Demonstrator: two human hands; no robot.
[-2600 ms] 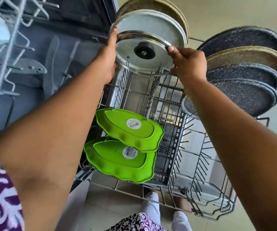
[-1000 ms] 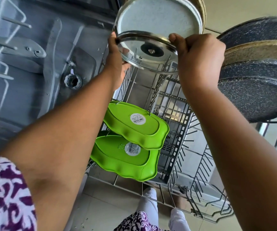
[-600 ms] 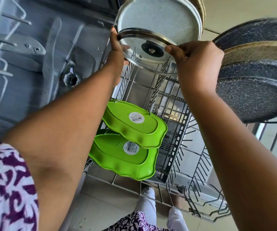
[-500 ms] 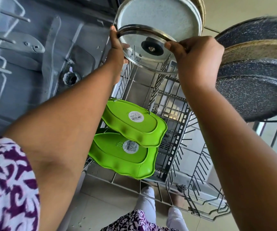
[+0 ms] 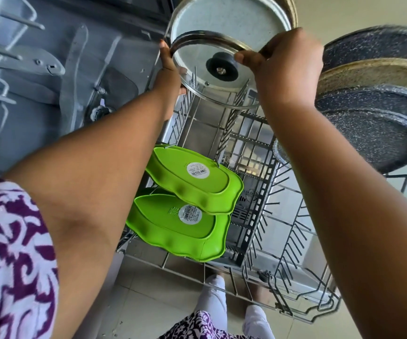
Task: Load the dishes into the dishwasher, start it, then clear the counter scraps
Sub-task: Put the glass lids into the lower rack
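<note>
A short purple-and-white patterned fabric sleeve (image 5: 9, 260) fills the lower left of the frame, its bold leaf-like swirls ending above the elbow of a bare left forearm (image 5: 104, 172). A bare right forearm (image 5: 339, 192) crosses the right side with no sleeve in view. At bottom centre, a hem of the same purple-and-white print (image 5: 197, 326) hangs over pale, whitish trouser legs (image 5: 212, 299).

Lime-green plates (image 5: 192, 189) at 6 o'clock; dark speckled pans (image 5: 373, 133) at 3; purple-and-white patterned sleeve (image 5: 9, 260) at 8.
</note>
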